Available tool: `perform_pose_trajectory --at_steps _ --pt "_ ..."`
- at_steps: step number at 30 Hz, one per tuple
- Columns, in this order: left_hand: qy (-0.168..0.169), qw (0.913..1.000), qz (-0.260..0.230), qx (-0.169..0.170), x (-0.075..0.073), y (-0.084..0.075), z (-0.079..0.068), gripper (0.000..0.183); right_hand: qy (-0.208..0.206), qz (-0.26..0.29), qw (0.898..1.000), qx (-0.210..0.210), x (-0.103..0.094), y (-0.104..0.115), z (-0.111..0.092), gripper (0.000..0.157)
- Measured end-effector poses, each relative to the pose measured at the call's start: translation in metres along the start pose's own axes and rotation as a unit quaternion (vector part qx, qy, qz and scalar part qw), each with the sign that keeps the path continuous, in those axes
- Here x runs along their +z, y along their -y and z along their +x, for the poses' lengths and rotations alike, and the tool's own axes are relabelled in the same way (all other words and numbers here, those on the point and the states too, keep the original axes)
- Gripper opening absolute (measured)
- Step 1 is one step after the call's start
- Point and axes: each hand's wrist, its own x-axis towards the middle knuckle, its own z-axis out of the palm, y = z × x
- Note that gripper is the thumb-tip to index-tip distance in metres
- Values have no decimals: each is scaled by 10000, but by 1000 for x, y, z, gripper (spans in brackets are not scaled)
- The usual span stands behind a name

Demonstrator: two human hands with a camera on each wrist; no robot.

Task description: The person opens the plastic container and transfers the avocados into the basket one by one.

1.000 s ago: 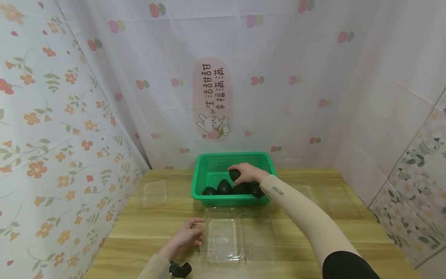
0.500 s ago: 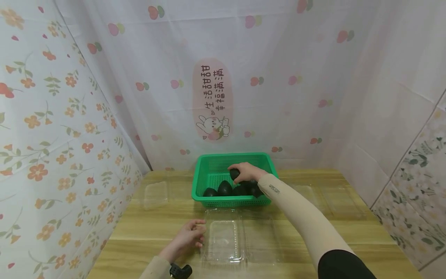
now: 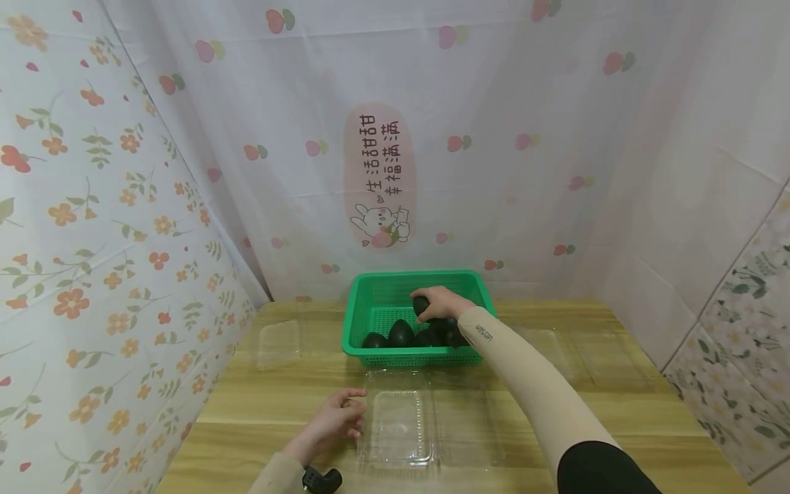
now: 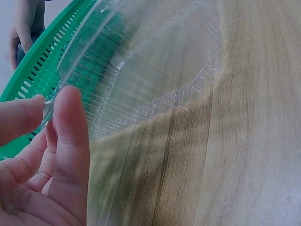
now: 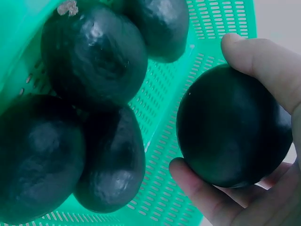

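Note:
My right hand grips a dark avocado over the green basket, thumb on one side and fingers curled round the other. Several more dark avocados lie in the basket, gathered toward its near side in the head view. In front of the basket a clear plastic clamshell box lies unfolded on the table, its flat lid half to the right. My left hand is at the box's left side; in the left wrist view its thumb and finger pinch the box's rim.
Another clear plastic box lies at the table's left. More clear boxes lie at the right, partly behind the right sleeve. A patterned curtain hangs behind the wooden table.
My right hand stays over the basket with the avocado, nearly still. The left hand keeps its place at the box. The head view has shifted slightly.

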Motion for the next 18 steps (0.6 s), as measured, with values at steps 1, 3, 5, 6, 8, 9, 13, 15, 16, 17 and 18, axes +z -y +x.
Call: perform_pose_trajectory --at_steps 1,3,5,6,8,9,13,15,16,17,18 --pt "8 10000 3 -10 -1 0 0 46 -16 16 10000 11 0 0 0 64" --pt "23 10000 -2 -23 -1 0 0 46 -44 9 10000 22 -1 1 0 65" --pt "35 10000 -7 -28 -1 1 0 46 -59 8 10000 40 -1 2 -1 65" --pt "32 10000 -1 -34 -1 1 0 46 -60 13 10000 45 -1 2 -1 65" --pt "22 10000 9 -19 -1 1 0 45 -56 -9 10000 54 -1 2 -1 66" --pt "15 10000 18 -7 -1 1 0 45 -54 -24 10000 54 0 2 0 67" --pt "-11 10000 60 43 0 1 0 44 -59 -66 9999 84 1 2 1 68" --pt "-22 9999 99 63 0 0 0 43 -62 -69 9999 125 1 3 2 68" --pt "-29 9999 121 67 0 0 0 43 -72 -73 9999 136 2 3 3 69" --pt "-29 9999 130 64 0 0 0 43 -87 -60 9998 154 3 3 4 70" --pt "-23 9999 141 70 0 0 0 43 -90 -28 9998 190 3 4 4 71"
